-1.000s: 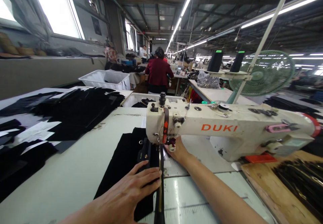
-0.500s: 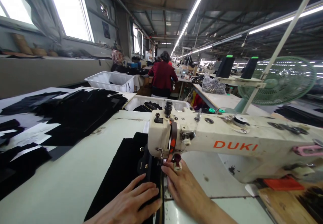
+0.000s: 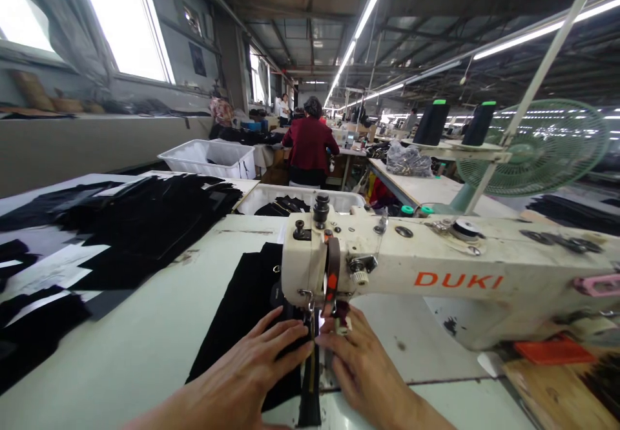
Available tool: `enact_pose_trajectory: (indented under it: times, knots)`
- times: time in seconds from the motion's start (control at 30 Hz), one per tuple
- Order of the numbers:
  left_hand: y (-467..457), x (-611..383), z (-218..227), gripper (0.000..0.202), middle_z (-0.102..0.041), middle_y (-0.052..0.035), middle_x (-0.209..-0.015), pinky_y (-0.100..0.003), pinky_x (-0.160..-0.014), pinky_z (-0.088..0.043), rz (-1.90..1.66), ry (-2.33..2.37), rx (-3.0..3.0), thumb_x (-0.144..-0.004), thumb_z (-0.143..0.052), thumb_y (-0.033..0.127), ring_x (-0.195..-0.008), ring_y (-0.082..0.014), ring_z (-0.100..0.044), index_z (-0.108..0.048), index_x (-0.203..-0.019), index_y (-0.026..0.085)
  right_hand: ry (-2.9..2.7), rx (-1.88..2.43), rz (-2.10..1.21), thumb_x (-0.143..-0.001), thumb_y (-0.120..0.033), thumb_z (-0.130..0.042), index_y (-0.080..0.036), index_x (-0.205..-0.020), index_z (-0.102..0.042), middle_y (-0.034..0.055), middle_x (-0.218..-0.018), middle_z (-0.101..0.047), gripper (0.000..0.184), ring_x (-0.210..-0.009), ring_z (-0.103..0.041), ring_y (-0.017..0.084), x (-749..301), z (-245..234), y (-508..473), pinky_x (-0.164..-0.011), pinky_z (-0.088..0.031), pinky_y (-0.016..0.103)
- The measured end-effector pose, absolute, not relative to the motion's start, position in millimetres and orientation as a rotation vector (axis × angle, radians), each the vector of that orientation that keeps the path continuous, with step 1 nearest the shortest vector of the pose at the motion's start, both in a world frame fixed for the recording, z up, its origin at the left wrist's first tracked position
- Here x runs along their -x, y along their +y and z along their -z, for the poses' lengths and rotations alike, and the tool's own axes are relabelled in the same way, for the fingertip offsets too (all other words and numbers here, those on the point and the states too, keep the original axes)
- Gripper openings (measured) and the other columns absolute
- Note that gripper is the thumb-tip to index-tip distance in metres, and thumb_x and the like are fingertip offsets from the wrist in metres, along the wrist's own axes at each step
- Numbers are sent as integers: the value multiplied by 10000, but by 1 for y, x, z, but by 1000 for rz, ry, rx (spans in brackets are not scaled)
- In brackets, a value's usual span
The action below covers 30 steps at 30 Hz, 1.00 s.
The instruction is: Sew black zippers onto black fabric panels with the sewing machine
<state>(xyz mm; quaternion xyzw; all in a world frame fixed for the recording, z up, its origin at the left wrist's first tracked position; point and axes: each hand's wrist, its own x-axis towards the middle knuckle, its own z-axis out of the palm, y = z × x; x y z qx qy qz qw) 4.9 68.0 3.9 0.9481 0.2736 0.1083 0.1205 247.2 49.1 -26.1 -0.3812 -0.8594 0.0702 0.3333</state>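
Note:
A black fabric piece (image 3: 232,307) lies under the head of a white sewing machine (image 3: 378,249), with a small metal ring near its far edge. Along its right side runs a black zipper (image 3: 312,378) with gold-coloured teeth, passing beneath the needle area. My left hand (image 3: 252,359) rests flat on the fabric, fingers spread toward the needle, fingertips beside the zipper. Just right of the needle, my right hand (image 3: 358,359) has bent fingers closed at the zipper's edge; some of its fingertips are hidden by machine parts.
Stacked black fabric pieces (image 3: 159,217) cover the table's left side. A white bin (image 3: 252,197) with black pieces stands behind the machine. Thread cones (image 3: 431,123) and a green fan (image 3: 533,149) are at the right. A co-worker in dark red (image 3: 310,143) sits ahead.
The black fabric and zipper have moved away from me under the machine head; the zipper's near end now shows. My left hand has gone forward with them; the right has shifted slightly right.

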Motion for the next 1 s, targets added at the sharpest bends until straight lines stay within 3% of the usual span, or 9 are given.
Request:
enact_pose_trajectory:
  times: [0.07, 0.23, 0.43, 0.63, 0.83, 1.0]
  knots:
    - [66, -5, -3, 871, -511, -121, -1454, -533, -1170, -277, -309, 807, -2771, -763, -748, 639, -1331, -350, -476, -450, -1479, 243, -2301, 955, -257, -800, -28, -485, -264, -1100, -645, 29, -1120, -660, 414, -1143, -556, 234, -247, 23, 47, -1119, -347, 491]
    - [53, -8, -10, 784, -592, -55, -1377, -452, -1175, -303, -417, 789, -2764, -828, -761, 433, -1244, -283, -567, -391, -1506, 299, -2329, 935, -299, -827, -59, -474, -234, -1044, -661, 32, -1026, -678, 336, -977, -612, 206, -246, 22, 42, -1081, -405, 444]
    - [60, -4, 0, 781, -541, -89, -1434, -452, -1167, -330, -412, 835, -2738, -806, -743, 574, -1295, -322, -525, -479, -1462, 242, -2323, 980, -228, -832, -61, -464, -242, -1151, -649, 36, -1088, -696, 411, -1045, -627, 213, -243, 28, 42, -1033, -465, 414]
    - [70, 2, 16, 862, -400, -131, -1533, -550, -1115, -372, -286, 931, -2667, -798, -696, 654, -1395, -393, -370, -428, -1494, 224, -2311, 1011, -73, -819, -53, -453, -190, -1238, -609, 62, -1248, -665, 468, -1178, -599, 230, -242, 34, 44, -1139, -371, 472]
    - [75, -1, 19, 901, -385, -177, -1533, -590, -1092, -376, -261, 973, -2662, -772, -698, 672, -1394, -427, -351, -434, -1491, 197, -2331, 1091, -30, -810, -51, -463, -175, -1317, -566, 83, -1275, -650, 532, -1186, -601, 242, -242, 39, 47, -1134, -378, 503]
    - [78, -1, 23, 893, -393, -166, -1532, -579, -1103, -372, -295, 966, -2670, -776, -695, 678, -1407, -413, -338, -427, -1495, 220, -2362, 1122, -10, -812, -36, -445, -165, -1321, -561, 90, -1283, -647, 537, -1210, -586, 236, -240, 38, 47, -1149, -349, 518]
